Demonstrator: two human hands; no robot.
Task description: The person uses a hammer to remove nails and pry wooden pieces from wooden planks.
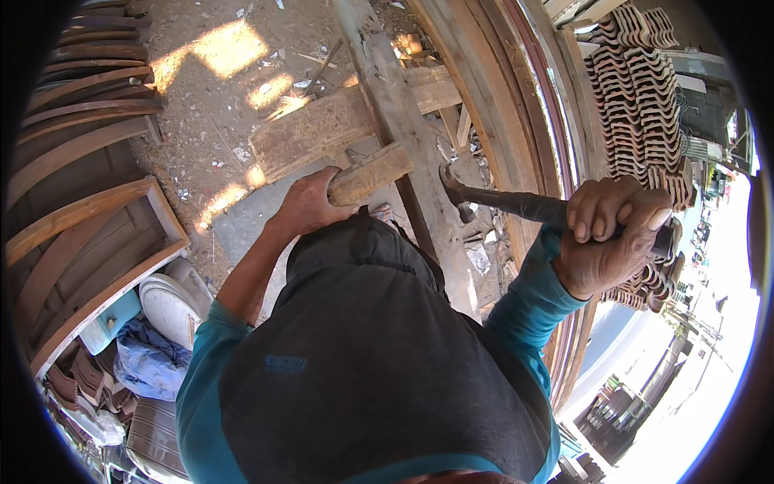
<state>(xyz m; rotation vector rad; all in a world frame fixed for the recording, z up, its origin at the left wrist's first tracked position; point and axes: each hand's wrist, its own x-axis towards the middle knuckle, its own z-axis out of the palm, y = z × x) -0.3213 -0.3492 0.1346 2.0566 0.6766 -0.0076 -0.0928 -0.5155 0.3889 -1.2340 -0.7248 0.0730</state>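
My left hand (pixel 310 202) is wrapped round a short wooden block (pixel 372 174), whose far end rests against a long, weathered timber beam (pixel 415 153). In my right hand (pixel 613 226) is a hammer (pixel 512 202), gripped near the end of its dark handle. Its metal head points left and sits just to the right of the beam in the picture; whether the two touch I cannot tell. Under the beam a wide, rough plank (pixel 322 129) lies crosswise. My fingers on the block are partly hidden.
Long boards (pixel 492 97) stand along the right, with stacked clay roof tiles (pixel 637 105) beyond them. On the left are curved wooden pieces (pixel 89 105) and a framed wooden panel (pixel 97 258). A blue plastic bag (pixel 149 359) lies below. Scraps litter the dirt floor (pixel 193 121).
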